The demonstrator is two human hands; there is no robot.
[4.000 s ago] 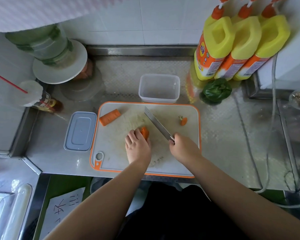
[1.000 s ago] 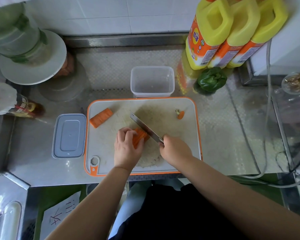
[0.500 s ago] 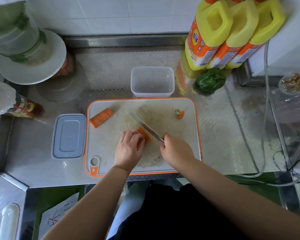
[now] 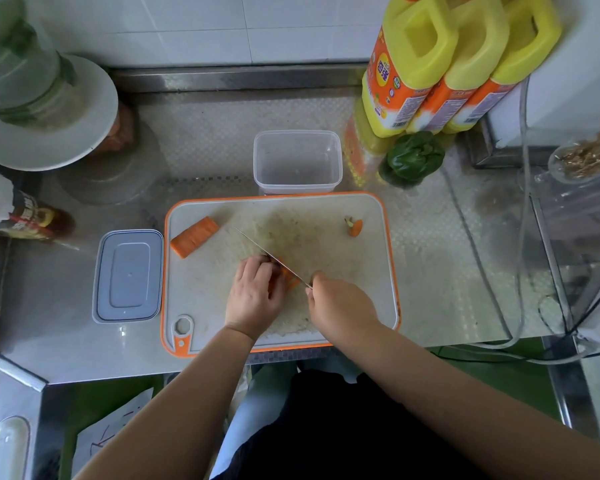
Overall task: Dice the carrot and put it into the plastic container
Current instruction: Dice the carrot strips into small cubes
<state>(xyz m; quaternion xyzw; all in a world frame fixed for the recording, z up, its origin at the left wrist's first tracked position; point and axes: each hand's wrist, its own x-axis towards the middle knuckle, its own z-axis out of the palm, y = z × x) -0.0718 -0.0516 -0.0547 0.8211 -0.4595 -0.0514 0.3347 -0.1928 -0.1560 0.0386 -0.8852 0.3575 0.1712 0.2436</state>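
My right hand (image 4: 340, 303) is closed round the handle of the thin steel knife (image 4: 271, 256); my left hand (image 4: 255, 292) pins the orange carrot piece (image 4: 288, 277) on the white orange-rimmed cutting board (image 4: 371, 271). I'd say slicing's mid-way. Another carrot chunk (image 4: 194, 236) waits; the clear plastic container (image 4: 297, 162) beyond holds nothing yet. Next: crosswise cuts, fingertips tucked

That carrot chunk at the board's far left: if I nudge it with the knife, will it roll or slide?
The carrot chunk looks halved, flat face probably down, so it would likely slide, not roll. It seems stiff and light, and lies near the board edge, so a push could tip it off.
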